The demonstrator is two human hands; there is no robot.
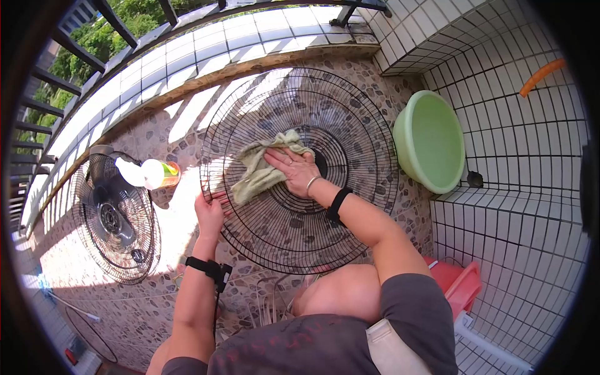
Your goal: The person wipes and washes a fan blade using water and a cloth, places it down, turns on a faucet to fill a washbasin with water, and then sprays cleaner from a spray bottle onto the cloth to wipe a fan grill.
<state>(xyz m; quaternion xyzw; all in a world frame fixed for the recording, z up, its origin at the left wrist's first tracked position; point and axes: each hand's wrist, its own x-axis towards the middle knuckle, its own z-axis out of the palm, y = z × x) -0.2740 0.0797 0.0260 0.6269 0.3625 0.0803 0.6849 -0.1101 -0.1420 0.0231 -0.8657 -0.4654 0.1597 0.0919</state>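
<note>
A large round black wire fan grille [294, 234] is in front of me, close above the pebble-patterned floor. My right hand [297, 172] presses a pale green cloth [253, 181] onto the wires near the grille's centre, fingers over the bunched fabric. At the grille's left rim, my left hand [210, 212] holds the edge, its fingers around the wires. Bright sunlight washes out part of that area.
The fan's body with its rear grille [112, 219] lies to the left, beside a white spray bottle [156, 174] with an orange-green label. A green basin [431, 142] leans against the tiled wall on the right. Something red, plastic [459, 284] stands by my right side. A railing [81, 50] runs along the far left.
</note>
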